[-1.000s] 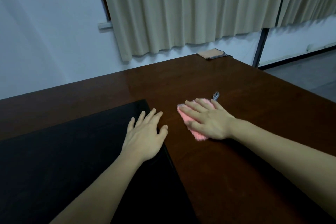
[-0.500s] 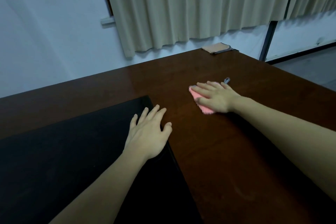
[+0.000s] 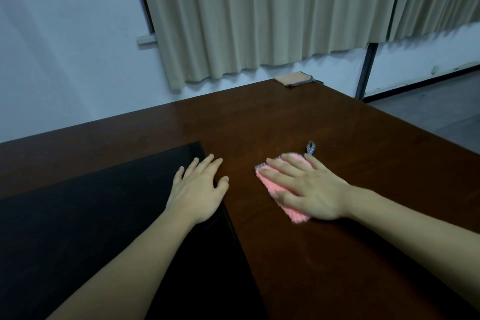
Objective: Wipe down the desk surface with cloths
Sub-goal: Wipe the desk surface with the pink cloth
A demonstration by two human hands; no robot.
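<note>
Because wiping needs even pressure, my right hand (image 3: pixel 309 189) lies flat, fingers straight, pressing the pink cloth (image 3: pixel 278 189) onto the desk (image 3: pixel 285 122) beneath my palm. Beside it, my left hand (image 3: pixel 198 192) rests open on the black mat (image 3: pixel 78 215), bracing me.

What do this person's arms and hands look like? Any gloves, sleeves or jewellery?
Both are bare. The left hand and the right hand wear no gloves, and no rings, watch or bracelet show. Both forearms are uncovered as far as the picture's edge, so no sleeve is in view. No marks or tattoos show in this dim light.
</note>
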